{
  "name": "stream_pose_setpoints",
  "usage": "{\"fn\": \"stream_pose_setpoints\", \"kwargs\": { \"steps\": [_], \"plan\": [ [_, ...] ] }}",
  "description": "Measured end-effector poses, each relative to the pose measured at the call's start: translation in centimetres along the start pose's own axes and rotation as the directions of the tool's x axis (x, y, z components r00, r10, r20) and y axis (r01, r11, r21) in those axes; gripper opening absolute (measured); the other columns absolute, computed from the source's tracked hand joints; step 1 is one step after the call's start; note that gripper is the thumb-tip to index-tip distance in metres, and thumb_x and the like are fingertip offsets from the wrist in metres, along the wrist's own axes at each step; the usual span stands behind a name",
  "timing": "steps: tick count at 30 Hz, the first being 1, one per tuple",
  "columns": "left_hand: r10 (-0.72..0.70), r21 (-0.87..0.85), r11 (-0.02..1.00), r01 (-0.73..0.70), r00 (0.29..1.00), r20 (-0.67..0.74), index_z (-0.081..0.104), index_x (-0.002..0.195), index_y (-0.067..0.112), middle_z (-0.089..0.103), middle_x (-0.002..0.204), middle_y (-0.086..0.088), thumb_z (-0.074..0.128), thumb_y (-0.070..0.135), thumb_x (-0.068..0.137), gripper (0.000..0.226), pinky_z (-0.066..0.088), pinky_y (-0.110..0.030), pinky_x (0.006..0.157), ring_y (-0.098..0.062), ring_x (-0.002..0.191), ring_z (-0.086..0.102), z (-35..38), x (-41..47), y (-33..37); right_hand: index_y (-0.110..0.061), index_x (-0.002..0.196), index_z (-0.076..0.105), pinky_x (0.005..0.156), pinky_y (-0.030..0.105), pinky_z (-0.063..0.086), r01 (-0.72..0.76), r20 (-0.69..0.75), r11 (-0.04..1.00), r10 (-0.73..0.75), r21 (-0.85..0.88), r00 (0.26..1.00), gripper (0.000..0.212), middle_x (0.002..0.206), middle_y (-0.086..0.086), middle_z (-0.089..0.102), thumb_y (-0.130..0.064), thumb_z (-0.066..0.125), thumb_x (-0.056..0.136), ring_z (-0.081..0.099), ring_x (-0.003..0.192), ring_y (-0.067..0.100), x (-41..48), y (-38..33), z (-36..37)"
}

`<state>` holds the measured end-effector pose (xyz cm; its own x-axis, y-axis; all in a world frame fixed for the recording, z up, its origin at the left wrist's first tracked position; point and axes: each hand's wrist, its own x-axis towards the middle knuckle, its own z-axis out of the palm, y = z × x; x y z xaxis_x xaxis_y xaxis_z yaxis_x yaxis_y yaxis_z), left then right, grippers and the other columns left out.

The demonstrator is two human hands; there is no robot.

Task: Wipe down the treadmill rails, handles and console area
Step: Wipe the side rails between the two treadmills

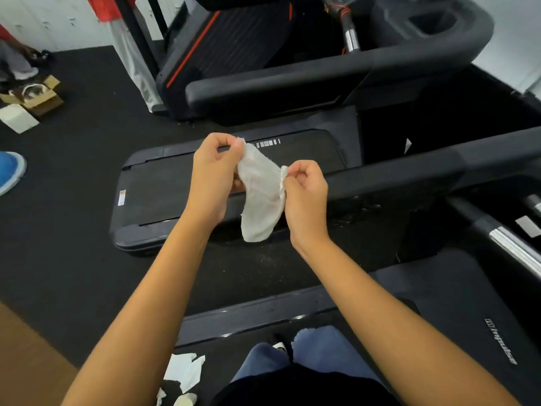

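Here, a black treadmill with a dark belt deck [164,194] lies low on the black rubber floor [73,215]. A long black padded handrail [380,177] runs across in front of it toward the right. Both hands are raised over that rail. The left hand [215,168] pinches the top corner of a thin, crumpled white wipe [262,194] with curled fingers, and the right hand [306,191] pinches its right edge. The wipe hangs in the air between them. Torn white paper scraps [183,373] lie on the floor beside the person's blue jeans [322,344].
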<state>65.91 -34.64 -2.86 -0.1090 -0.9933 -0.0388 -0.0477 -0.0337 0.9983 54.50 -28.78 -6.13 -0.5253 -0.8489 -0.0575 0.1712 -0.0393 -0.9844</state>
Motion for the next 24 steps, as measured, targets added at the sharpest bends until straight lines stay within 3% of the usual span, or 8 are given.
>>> {"fn": "stream_pose_setpoints", "kwargs": {
  "steps": [4, 7, 9, 12, 17, 19, 21, 24],
  "plan": [
    [-0.093, -0.197, 0.973, 0.12, 0.986, 0.14, 0.051, 0.112, 0.015, 0.063, 0.086, -0.001, 0.055, 0.027, 0.097, 0.02, 0.055, -0.034, 0.07, -0.02, 0.08, 0.068, 2.8, 0.3, 0.5, -0.007, 0.107, 0.058, 0.076, 0.025, 0.049, -0.042, 0.008, 0.992, 0.042, 0.119, 0.999, 0.016, 0.083, -0.006, 0.059, -0.009, 0.05, 0.094, 0.056, 0.08, 0.008, 1.3, -1.5, -2.0],
    [-0.145, -0.149, 0.968, 0.202, 0.934, 0.326, 0.041, 0.135, 0.032, 0.065, 0.098, -0.01, 0.064, 0.009, 0.09, 0.055, 0.057, -0.037, 0.076, -0.025, 0.091, 0.069, 4.5, 0.0, -0.9, -0.004, 0.113, 0.055, 0.072, 0.018, 0.051, -0.031, 0.024, 0.986, 0.027, 0.165, 0.999, 0.021, 0.075, -0.014, 0.065, -0.006, 0.055, 0.092, 0.061, 0.076, 0.001, 2.3, -2.0, -4.5],
    [-0.128, -0.087, 0.981, 0.171, 0.92, 0.37, 0.041, 0.136, 0.041, 0.066, 0.099, -0.011, 0.067, -0.005, 0.083, 0.075, 0.055, -0.03, 0.069, -0.021, 0.085, 0.067, 5.4, 0.1, -1.6, -0.007, 0.104, 0.061, 0.071, 0.021, 0.051, 0.025, -0.005, 0.998, -0.025, 0.05, 1.0, 0.019, 0.071, -0.012, 0.064, 0.001, 0.057, 0.086, 0.061, 0.074, 0.004, 3.0, -1.8, -6.5],
    [-0.083, -0.024, 0.995, 0.1, 0.916, 0.393, 0.053, 0.13, 0.034, 0.068, 0.097, -0.01, 0.068, -0.007, 0.081, 0.065, 0.052, -0.023, 0.065, -0.017, 0.082, 0.065, 6.7, 1.2, -1.3, -0.007, 0.086, 0.067, 0.068, 0.023, 0.051, 0.034, -0.124, 0.998, -0.041, -0.056, 0.991, 0.022, 0.074, -0.005, 0.066, 0.007, 0.051, 0.083, 0.061, 0.073, 0.008, 3.8, -1.5, -8.6],
    [0.021, 0.017, 0.999, -0.033, 0.884, 0.468, 0.065, 0.12, 0.021, 0.07, 0.107, -0.008, 0.064, -0.004, 0.085, 0.043, 0.055, -0.036, 0.089, -0.021, 0.099, 0.067, 10.0, 1.7, -0.5, -0.008, 0.077, 0.068, 0.068, 0.038, 0.051, 0.022, -0.248, 1.0, -0.018, 0.013, 0.969, 0.024, 0.073, 0.007, 0.064, 0.002, 0.046, 0.081, 0.059, 0.073, 0.02, 4.5, -2.0, -9.8],
    [0.081, 0.003, 0.996, -0.094, 0.87, 0.486, 0.064, 0.122, 0.021, 0.067, 0.113, -0.009, 0.065, -0.005, 0.082, 0.047, 0.055, -0.036, 0.089, -0.018, 0.094, 0.066, 11.1, 1.7, -0.5, -0.007, 0.08, 0.067, 0.065, 0.027, 0.048, 0.066, -0.301, 0.998, -0.062, 0.003, 0.952, 0.015, 0.071, -0.001, 0.061, -0.003, 0.052, 0.083, 0.057, 0.07, 0.01, 4.6, -2.4, -10.0],
    [0.109, -0.041, 0.994, -0.102, 0.857, 0.503, 0.062, 0.124, 0.025, 0.064, 0.116, -0.011, 0.067, -0.006, 0.08, 0.054, 0.056, -0.041, 0.088, -0.028, 0.096, 0.066, 11.9, 2.0, -0.6, -0.006, 0.087, 0.065, 0.063, 0.015, 0.045, 0.112, -0.355, 0.993, -0.12, -0.043, 0.927, 0.005, 0.076, -0.005, 0.061, -0.006, 0.061, 0.085, 0.056, 0.068, 0.0, 4.4, -2.4, -10.3],
    [0.141, -0.03, 0.988, -0.153, 0.788, 0.599, 0.061, 0.124, 0.032, 0.06, 0.119, -0.012, 0.068, -0.004, 0.079, 0.058, 0.057, -0.048, 0.084, -0.037, 0.097, 0.064, 12.5, 2.7, -0.5, -0.008, 0.092, 0.061, 0.059, 0.01, 0.043, 0.108, -0.48, 0.988, -0.147, -0.108, 0.865, 0.015, 0.081, -0.005, 0.056, 0.002, 0.059, 0.081, 0.052, 0.064, -0.003, 3.9, -1.4, -10.7]
  ]
}}
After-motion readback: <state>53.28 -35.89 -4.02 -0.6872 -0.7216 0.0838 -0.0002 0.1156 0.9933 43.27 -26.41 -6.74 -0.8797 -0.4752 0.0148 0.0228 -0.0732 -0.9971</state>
